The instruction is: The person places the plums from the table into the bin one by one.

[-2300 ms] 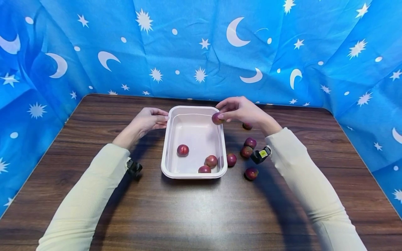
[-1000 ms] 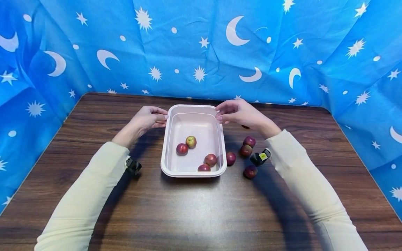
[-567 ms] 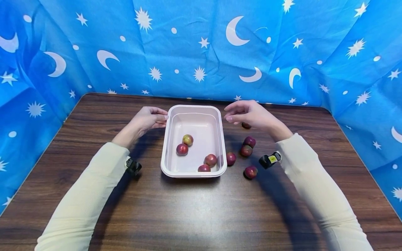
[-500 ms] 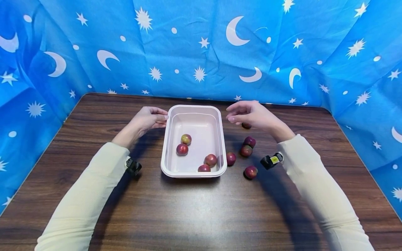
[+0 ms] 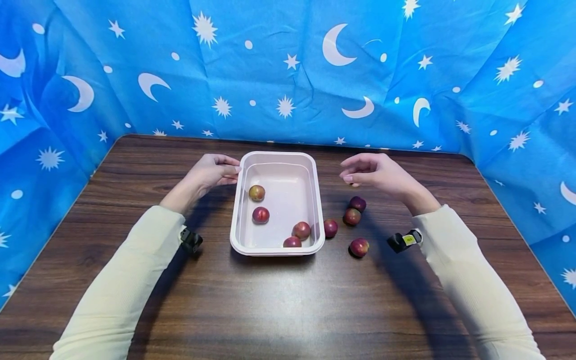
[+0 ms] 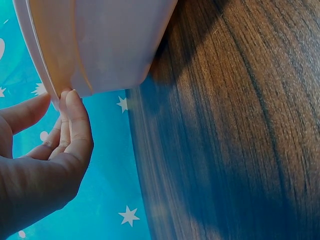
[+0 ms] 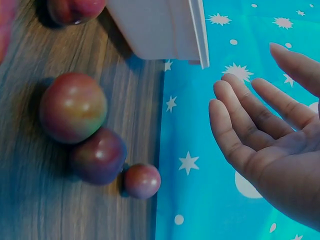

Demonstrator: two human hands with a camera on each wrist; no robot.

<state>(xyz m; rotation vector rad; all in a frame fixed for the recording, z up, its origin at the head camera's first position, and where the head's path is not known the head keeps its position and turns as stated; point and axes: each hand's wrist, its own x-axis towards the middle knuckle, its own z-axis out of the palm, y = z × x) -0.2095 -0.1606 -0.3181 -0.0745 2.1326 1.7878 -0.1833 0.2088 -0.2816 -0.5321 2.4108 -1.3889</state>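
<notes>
A white plastic tub (image 5: 288,251) stands mid-table. My left hand (image 5: 207,176) pinches its left rim between thumb and fingers, as the left wrist view also shows. Several plums lie inside: a yellowish plum (image 5: 257,193) by the left wall, a red plum (image 5: 260,215) in front of it, and others in the near right corner. My right hand (image 5: 382,175) hangs right of the tub, fingers loosely bent and holding nothing. A small plum (image 7: 142,181) lies near the back edge, mostly hidden under that hand in the head view.
Right of the tub, on the wooden table (image 5: 288,310), are a dark plum (image 5: 357,203) touching a redder plum (image 5: 352,216), a plum (image 5: 330,228) beside the tub wall, and another plum (image 5: 359,247) nearer me. A blue star-patterned cloth (image 5: 270,70) hangs behind.
My right hand let a plum go into the tub and moved right, away from the rim. That yellowish plum rolled left to the wall. The left hand stayed at the rim.
</notes>
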